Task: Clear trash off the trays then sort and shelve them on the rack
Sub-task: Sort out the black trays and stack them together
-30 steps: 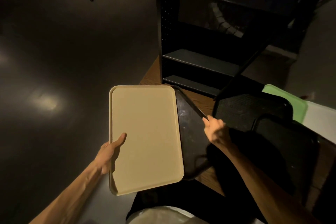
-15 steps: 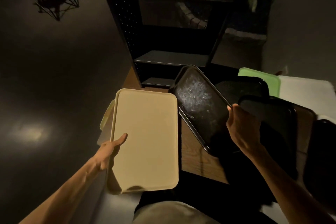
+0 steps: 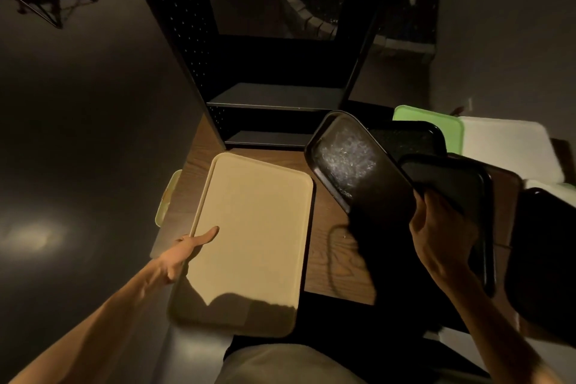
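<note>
Beige tray [image 3: 255, 227] lowered toward table [image 3: 330, 246], left hand [image 3: 184, 254] gripping edge (thumb on top); right hand [image 3: 442, 234] grips tilted black tray [image 3: 352, 165].

I see the cream rectangular plastic tray [image 3: 252, 237] left of the scratched black plastic tray [image 3: 352, 165], both above the brown wooden table [image 3: 330, 246]; the black metal rack [image 3: 274, 97] stands behind them.

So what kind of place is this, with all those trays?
Probably a cafeteria or canteen's tray-return corner: many serving trays, like the beige tray and black tray, piled on a wooden table beside a black rack.
</note>
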Demonstrator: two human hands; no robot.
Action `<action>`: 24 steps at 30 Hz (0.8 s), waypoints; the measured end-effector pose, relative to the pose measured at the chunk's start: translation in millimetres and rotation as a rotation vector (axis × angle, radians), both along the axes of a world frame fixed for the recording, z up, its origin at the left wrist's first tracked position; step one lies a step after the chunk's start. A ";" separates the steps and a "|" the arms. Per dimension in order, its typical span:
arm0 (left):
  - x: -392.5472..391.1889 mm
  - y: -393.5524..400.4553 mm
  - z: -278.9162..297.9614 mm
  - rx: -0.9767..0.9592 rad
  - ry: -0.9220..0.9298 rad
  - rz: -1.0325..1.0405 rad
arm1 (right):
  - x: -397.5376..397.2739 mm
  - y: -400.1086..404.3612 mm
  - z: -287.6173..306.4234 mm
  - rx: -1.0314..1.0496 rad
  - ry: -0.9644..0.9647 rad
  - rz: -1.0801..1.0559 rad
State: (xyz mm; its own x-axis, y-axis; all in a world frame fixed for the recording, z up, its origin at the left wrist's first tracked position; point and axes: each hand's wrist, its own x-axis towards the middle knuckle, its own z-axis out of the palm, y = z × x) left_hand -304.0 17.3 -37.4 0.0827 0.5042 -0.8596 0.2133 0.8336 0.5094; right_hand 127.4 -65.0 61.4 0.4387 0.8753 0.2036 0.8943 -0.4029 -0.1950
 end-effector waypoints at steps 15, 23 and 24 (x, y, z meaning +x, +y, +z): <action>54.5 16.9 -50.6 0.204 0.486 -0.190 | -42.7 0.4 -31.9 0.004 0.247 -0.050; 43.9 15.1 -50.9 0.414 0.715 -0.490 | -65.6 -23.1 -83.8 -0.191 0.585 -0.161; 40.5 15.1 -53.0 0.411 0.708 -0.483 | -67.5 -25.2 -89.2 -0.207 0.599 -0.181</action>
